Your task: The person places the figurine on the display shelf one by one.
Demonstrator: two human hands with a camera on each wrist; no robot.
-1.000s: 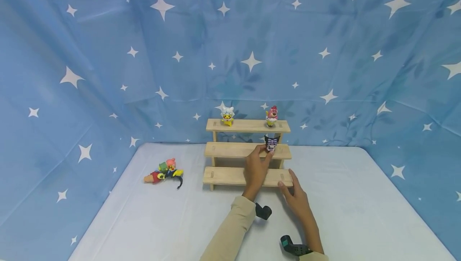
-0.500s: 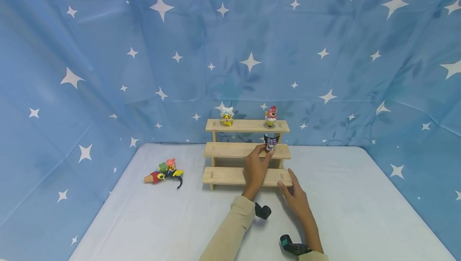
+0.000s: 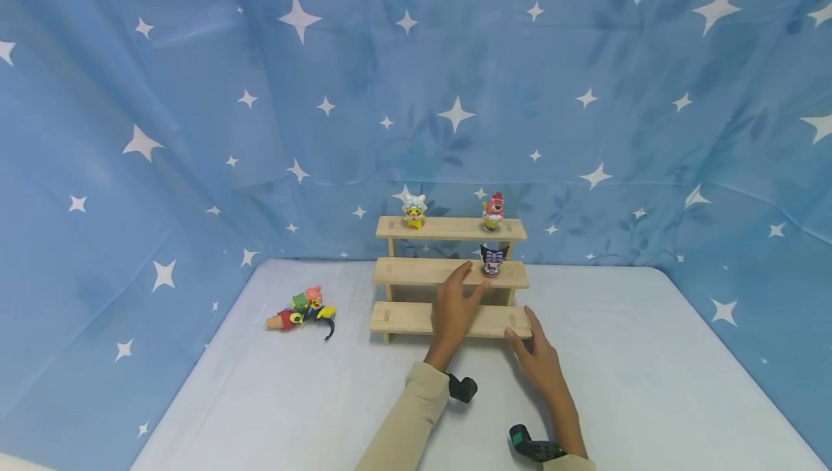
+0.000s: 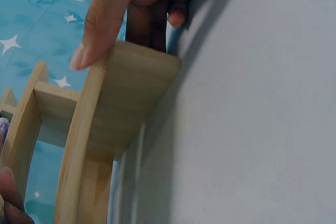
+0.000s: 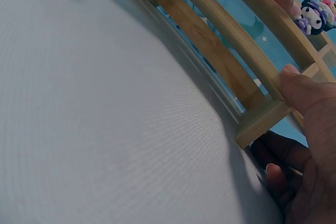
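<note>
A small black-and-purple toy figure point(image 3: 492, 261) with pointed ears stands upright near the right end of the middle step of a three-tier wooden display stand point(image 3: 409, 318). Just left of it, my left hand point(image 3: 453, 308) is spread with thumb and fingers apart, holding nothing; in the right wrist view its fingertips lie close to the figure point(image 5: 314, 18). My right hand point(image 3: 541, 366) grips the right end of the lowest step. In the right wrist view its thumb point(image 5: 294, 80) lies on the board and its other fingers curl around the end.
On the top step stand a yellow figure with a white hood point(image 3: 414, 212) and a pink bear figure point(image 3: 493, 212). Several toy figures point(image 3: 308, 310) lie in a heap on the white table point(image 3: 260, 399), left of the stand. A blue star-patterned curtain point(image 3: 338, 59) hangs behind.
My left hand has let go of the black-and-purple figure and drawn back slightly to the left. The figure stays on the middle step. My right hand keeps its place on the stand.
</note>
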